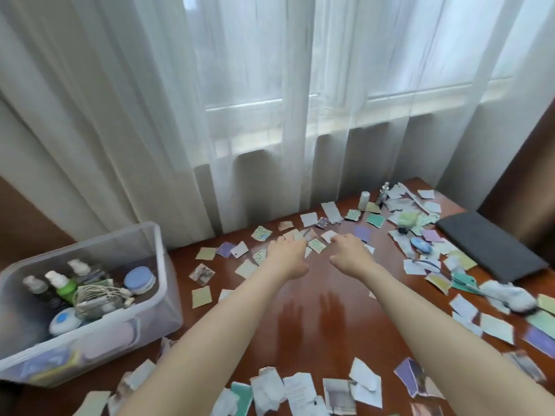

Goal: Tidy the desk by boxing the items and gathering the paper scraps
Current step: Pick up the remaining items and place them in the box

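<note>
The desk (315, 295) is dark red-brown wood, shiny, and it stands against thin white curtains (150, 115) with a window behind them. Paper scraps (201, 297) lie all over it, too many to count. One clear plastic box (171, 301) stands at the left edge; inside I count three spray bottles (61, 282) and one blue-lidded jar (139, 279). One flat dark case (492, 247) lies at the right. My left hand (285, 253) and right hand (350, 250) rest on the far scraps, fingers loose, holding nothing.

left hand (286, 250) and right hand (350, 249) reach over paper scraps (316, 245) | desk (315, 310) | clear box (90, 298) at left holds bottles (61, 283)
</note>
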A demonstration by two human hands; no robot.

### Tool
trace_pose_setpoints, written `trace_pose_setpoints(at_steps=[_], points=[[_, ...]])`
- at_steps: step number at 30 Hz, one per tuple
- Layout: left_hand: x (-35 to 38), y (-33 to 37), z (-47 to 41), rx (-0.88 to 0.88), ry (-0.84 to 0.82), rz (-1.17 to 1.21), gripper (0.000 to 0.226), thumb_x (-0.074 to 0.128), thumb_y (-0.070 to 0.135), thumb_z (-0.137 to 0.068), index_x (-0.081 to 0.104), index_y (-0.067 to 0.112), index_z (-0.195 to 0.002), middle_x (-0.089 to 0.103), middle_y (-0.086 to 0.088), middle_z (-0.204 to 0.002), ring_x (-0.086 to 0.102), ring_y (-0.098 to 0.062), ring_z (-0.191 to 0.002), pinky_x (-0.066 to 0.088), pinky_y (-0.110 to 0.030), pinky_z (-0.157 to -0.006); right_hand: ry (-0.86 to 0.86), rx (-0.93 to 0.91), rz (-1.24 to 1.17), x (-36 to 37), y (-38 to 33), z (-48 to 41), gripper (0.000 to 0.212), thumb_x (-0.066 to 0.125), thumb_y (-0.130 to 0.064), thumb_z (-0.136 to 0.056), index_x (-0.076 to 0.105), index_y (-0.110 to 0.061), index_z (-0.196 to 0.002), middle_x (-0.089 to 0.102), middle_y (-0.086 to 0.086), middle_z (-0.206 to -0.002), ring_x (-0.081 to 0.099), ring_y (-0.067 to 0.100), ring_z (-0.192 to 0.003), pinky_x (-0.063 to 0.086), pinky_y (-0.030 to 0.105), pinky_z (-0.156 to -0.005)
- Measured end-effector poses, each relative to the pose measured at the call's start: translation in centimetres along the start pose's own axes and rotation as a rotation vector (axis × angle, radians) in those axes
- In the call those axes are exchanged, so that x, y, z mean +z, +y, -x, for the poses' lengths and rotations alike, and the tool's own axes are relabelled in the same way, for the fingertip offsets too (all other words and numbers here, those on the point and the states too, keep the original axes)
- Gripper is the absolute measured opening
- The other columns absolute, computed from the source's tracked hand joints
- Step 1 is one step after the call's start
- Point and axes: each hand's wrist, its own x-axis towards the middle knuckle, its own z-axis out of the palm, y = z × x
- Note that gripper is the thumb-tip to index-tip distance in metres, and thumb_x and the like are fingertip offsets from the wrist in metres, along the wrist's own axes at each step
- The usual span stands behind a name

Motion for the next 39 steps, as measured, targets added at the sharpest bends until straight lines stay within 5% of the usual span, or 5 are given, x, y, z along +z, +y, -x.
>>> trace_pose_setpoints(at_steps=[18, 24, 28, 39], points=[[2.7, 15.3, -6.0, 0.258, -0.087, -0.038, 0.05, 0.051, 0.024, -0.09, 0.038, 0.015, -0.138, 0.04, -0.013, -0.135, 0.041, -0.032, -0.126, 0.034, -0.04, -0.101, 0.004, 0.295, -0.005, -2.9, 17.2, 2.0, 0.048, 0.046, -0.013, -0.089, 0.043, -0.018, -0.136, 0.042, 0.013, -0.137, 0.04, 0.031, -0.128, 0.036, 0.039, -0.104], [3.6, 19.6, -7.6, 0.295, -0.113, -0.069, 0.05, 0.054, 0.025, -0.089, 0.04, 0.014, -0.136, 0.041, -0.013, -0.135, 0.041, -0.033, -0.125, 0.036, -0.041, -0.1, 0.025, 0.401, -0.004, -4.3, 23.2, 3.0, 0.042, 0.052, -0.026, -0.092, 0.046, -0.016, -0.132, 0.044, 0.013, -0.134, 0.04, 0.032, -0.126, 0.038, 0.04, -0.099], [4.4, 22.4, -8.7, 0.339, -0.107, -0.109, 0.05, 0.052, 0.024, -0.089, 0.04, 0.014, -0.136, 0.042, -0.014, -0.135, 0.042, -0.034, -0.125, 0.036, -0.041, -0.1, 0.047, 0.512, 0.013, -4.8, 26.7, 3.6, 0.047, 0.054, -0.017, -0.089, 0.041, -0.014, -0.134, 0.041, 0.015, -0.135, 0.039, 0.032, -0.126, 0.038, 0.041, -0.1], [6.8, 27.6, -12.0, 0.416, -0.12, -0.226, 0.049, 0.047, 0.018, -0.09, 0.039, 0.014, -0.138, 0.044, -0.013, -0.132, 0.044, -0.033, -0.124, 0.039, -0.041, -0.098, 0.064, 0.675, -0.119, -4.0, 33.2, 4.1, 0.069, 0.061, -0.031, -0.088, 0.023, -0.013, -0.143, 0.032, 0.017, -0.144, 0.034, 0.032, -0.132, 0.039, 0.04, -0.103]])
